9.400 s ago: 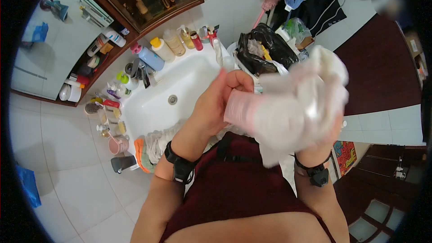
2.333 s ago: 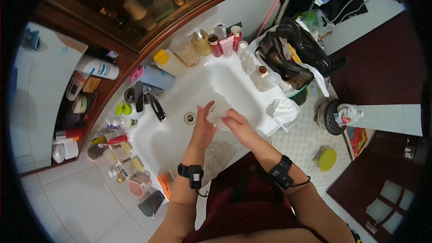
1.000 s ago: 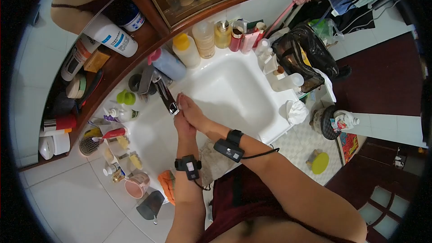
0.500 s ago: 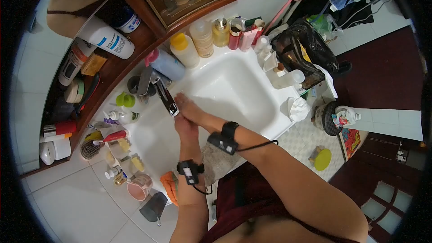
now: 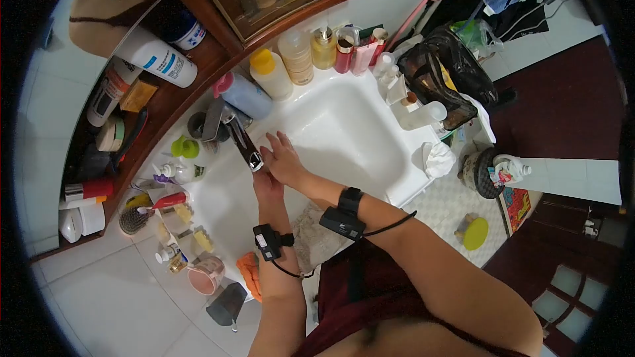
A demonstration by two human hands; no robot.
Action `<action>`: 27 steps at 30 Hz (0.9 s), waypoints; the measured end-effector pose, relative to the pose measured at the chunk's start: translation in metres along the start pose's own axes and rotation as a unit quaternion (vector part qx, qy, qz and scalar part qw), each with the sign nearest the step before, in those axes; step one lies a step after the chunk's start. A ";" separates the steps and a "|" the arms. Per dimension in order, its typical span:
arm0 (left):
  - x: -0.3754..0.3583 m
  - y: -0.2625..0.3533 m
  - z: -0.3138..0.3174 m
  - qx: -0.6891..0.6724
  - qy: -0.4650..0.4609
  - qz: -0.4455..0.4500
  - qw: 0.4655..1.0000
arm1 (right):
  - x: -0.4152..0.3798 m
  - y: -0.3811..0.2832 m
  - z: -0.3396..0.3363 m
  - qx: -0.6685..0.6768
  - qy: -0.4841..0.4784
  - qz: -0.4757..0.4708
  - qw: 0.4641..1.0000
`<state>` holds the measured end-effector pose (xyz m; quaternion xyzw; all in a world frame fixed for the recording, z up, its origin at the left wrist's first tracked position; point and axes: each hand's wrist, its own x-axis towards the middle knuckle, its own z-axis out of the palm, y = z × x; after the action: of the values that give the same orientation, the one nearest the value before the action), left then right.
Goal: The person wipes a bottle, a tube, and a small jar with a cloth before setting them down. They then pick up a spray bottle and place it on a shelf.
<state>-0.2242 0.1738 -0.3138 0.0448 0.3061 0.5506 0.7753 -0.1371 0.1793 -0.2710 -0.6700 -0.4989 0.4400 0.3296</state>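
sink – white | cap – yellow | tap – chrome

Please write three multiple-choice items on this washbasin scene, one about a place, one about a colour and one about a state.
1. Where are the two bare hands?
A. under the spout of the chrome tap, over the white ceramic washbasin
B. inside the black bag
C. on the wooden shelf

2. What colour is the cap of the cloudy plastic bottle behind the basin?
A. black
B. yellow
C. purple

3. How are the hands?
A. each gripping a bottle
B. apart, at opposite rims
C. laid one over the other, holding nothing

Answers: 1 A, as the left hand and right hand meet beside the chrome tap above the white ceramic washbasin. 2 B, as the cloudy plastic bottle has a yellow top. 3 C, as the right hand lies across the left, with open fingers and nothing visible in either.
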 end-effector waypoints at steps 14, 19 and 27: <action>-0.005 -0.004 0.014 0.022 0.013 -0.002 1.000 | -0.017 0.004 -0.019 0.120 0.017 -0.014 0.993; -0.010 0.000 0.024 -0.014 -0.030 0.015 0.999 | -0.014 0.011 -0.023 0.042 0.025 -0.066 0.997; -0.009 -0.001 0.006 -0.010 -0.033 -0.003 0.999 | -0.007 0.000 -0.027 0.178 -0.062 -0.013 0.982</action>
<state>-0.2222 0.1671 -0.3055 0.0546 0.2750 0.5498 0.7868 -0.1132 0.1723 -0.2583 -0.5655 -0.4411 0.5578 0.4178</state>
